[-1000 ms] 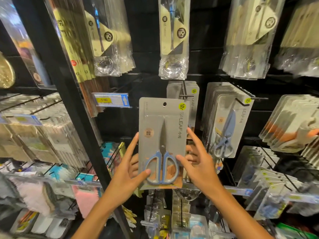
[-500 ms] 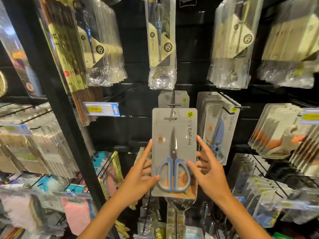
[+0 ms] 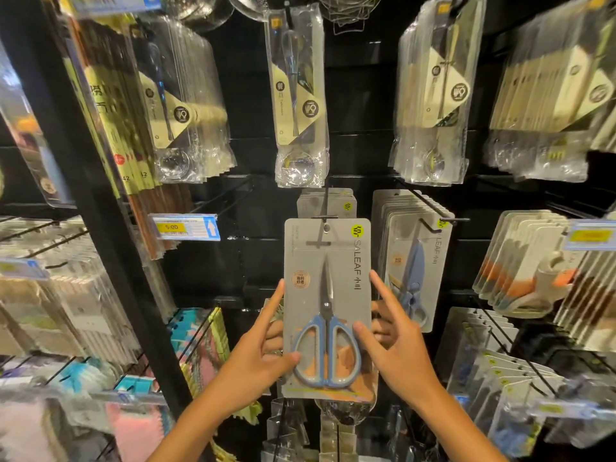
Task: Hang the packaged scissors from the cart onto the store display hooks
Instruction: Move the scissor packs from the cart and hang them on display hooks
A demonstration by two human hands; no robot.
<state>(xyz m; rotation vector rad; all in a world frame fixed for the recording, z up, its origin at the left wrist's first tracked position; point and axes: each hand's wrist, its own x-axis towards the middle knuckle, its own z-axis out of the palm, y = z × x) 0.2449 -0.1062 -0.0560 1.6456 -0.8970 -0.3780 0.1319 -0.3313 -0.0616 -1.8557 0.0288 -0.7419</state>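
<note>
Since the earlier frames the grey cardboard pack of blue-handled scissors (image 3: 327, 305) has risen from below the black wire display hook (image 3: 325, 208) until its hang hole sits at the hook's tip, and the hook's crossbar now shows in front of the card's top edge. The left hand (image 3: 256, 358) grips the pack's lower left, thumb across the front by the handle loops and fingers behind. The right hand (image 3: 396, 348) does the same on the right, its forefinger lying straight up the card's side edge. Both grips are closed on the pack.

To finish well, I would keep the card square to the hook and push it straight back along the wire until it meets the matching grey scissor packs (image 3: 325, 203) already hanging there. Whether the hole is fully threaded I cannot tell. Let go only once the card hangs by its own weight; release one hand first as a check.
</note>
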